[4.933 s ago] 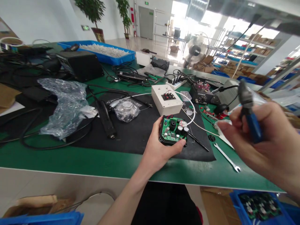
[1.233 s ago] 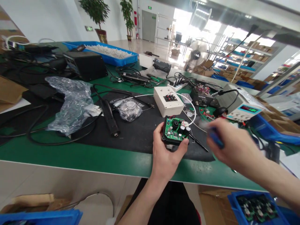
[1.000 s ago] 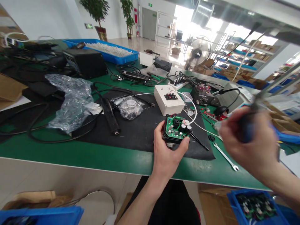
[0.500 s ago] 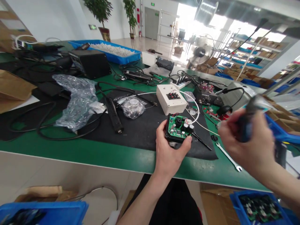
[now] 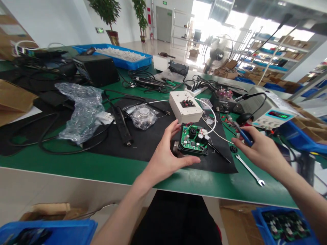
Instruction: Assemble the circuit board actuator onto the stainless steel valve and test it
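Green circuit board [image 5: 191,139]: holding left hand [image 5: 166,154] spread alongside, wisely pinching blue-handled pliers [image 5: 244,136] well clear in right hand [image 5: 263,148].

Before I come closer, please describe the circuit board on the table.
On the green table, find the central black mat. At its right, in front of the cream box, is the circuit board. Unlike its neighbours, it is bright green, black-framed.
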`<action>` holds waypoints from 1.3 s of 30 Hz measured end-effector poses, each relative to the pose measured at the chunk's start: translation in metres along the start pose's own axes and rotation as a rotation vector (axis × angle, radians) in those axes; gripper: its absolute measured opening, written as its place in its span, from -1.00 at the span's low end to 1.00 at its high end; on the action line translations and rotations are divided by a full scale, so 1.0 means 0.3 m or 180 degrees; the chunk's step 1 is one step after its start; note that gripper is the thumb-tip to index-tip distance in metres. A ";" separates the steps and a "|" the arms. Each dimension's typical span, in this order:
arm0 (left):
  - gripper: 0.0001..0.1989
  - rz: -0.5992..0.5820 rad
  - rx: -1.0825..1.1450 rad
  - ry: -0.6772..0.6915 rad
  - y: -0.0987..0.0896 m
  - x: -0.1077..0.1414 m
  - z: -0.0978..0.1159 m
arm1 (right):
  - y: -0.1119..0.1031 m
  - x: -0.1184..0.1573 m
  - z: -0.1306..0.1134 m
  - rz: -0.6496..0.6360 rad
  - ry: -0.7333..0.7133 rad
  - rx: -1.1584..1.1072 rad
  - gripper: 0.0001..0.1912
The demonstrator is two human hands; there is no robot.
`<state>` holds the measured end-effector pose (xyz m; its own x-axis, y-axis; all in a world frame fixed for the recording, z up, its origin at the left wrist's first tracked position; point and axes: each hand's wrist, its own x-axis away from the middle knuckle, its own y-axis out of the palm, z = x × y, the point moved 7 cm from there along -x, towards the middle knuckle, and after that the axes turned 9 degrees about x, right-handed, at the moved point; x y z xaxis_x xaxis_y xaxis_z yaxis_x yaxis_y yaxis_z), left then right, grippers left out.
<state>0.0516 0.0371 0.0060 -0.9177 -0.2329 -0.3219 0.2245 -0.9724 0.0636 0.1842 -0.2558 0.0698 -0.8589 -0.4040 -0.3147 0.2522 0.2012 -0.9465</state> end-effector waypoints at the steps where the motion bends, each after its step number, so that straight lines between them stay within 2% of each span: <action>1: 0.25 -0.0278 0.0094 -0.0015 -0.007 -0.026 0.001 | 0.049 -0.006 0.027 -0.0007 -0.0030 0.0080 -0.37; 3: 0.26 -0.0697 0.0238 -0.0072 -0.013 -0.074 0.002 | 0.135 -0.019 0.052 0.0044 -0.0194 0.0163 -0.35; 6: 0.09 -0.1041 0.0408 -0.0207 0.004 -0.127 -0.001 | 0.230 -0.041 0.036 0.0151 -0.0520 0.0287 -0.37; 8: -0.08 -0.1112 0.0585 -0.0288 0.027 -0.149 -0.010 | 0.275 -0.050 0.011 0.0160 -0.0666 0.0318 -0.40; 10: -0.16 -0.0999 0.0752 -0.0352 0.045 -0.171 -0.027 | 0.298 -0.050 -0.013 0.0178 -0.0731 0.0296 -0.45; 13: -0.21 -0.0573 0.0882 -0.0540 0.055 -0.210 -0.075 | 0.261 -0.028 -0.052 0.0415 -0.0642 0.0269 -0.54; 16: -0.26 -0.0053 0.1104 -0.0719 0.057 -0.245 -0.115 | 0.147 0.013 -0.121 0.0878 -0.0635 -0.0267 -0.60; 18: -0.30 0.0199 0.1315 -0.0937 0.070 -0.256 -0.133 | 0.084 0.032 -0.196 0.0912 -0.0955 -0.0921 -0.54; 19: -0.33 0.0219 0.1428 -0.1076 0.086 -0.258 -0.140 | 0.072 0.032 -0.235 0.0767 -0.1113 -0.1162 -0.48; 22: -0.43 -0.0022 0.1706 -0.1385 0.146 -0.257 -0.143 | 0.090 -0.003 -0.304 0.0317 -0.1169 -0.1613 -0.36; 25: -0.46 -0.0140 0.1751 -0.1637 0.173 -0.251 -0.161 | 0.147 -0.057 -0.306 0.0191 -0.0946 -0.1961 -0.38; 29: -0.37 -0.0004 0.1707 -0.1913 0.160 -0.243 -0.211 | 0.210 -0.100 -0.293 -0.0036 -0.0853 -0.2459 -0.42; 34: -0.34 0.0068 0.1746 -0.1951 0.147 -0.246 -0.238 | 0.223 -0.125 -0.288 -0.0316 -0.0707 -0.2832 -0.47; 39: -0.41 0.0054 0.1727 -0.1840 0.127 -0.260 -0.192 | 0.222 -0.131 -0.322 -0.0433 -0.0568 -0.3369 -0.46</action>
<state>0.1506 0.0191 -0.0209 -0.9738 -0.0734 0.2154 0.1853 -0.8050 0.5635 0.1919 -0.1404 0.0261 -0.7517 -0.5881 -0.2984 -0.4269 0.7789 -0.4595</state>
